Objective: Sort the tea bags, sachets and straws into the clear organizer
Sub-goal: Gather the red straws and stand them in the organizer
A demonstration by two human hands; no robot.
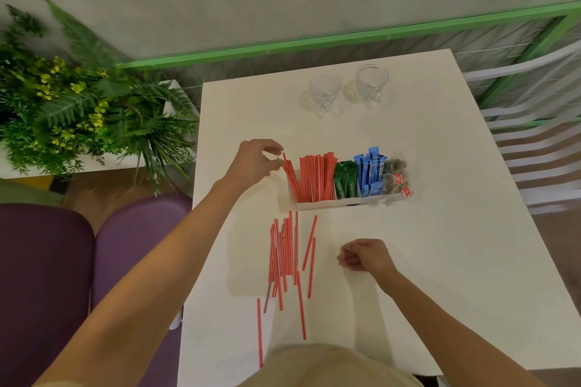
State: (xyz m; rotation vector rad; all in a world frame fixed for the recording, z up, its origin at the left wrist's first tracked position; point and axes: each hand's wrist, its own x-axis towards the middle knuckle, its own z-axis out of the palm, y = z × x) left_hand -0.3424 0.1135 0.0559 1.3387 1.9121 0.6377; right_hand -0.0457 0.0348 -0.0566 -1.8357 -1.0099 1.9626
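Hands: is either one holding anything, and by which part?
The left hand pinches one red straw near its top end, its foot in the organizer. The right hand is curled, seemingly empty.

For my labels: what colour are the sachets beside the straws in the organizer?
Green sachets, seen best in the head view.

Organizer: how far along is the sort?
Done: green sachets, blue sachets, tea bags and a straw bundle sit in the organizer. In hand: left hand pinches a straw at the organizer's left end; right hand rests curled on the table. Left: loose straws lying in front.
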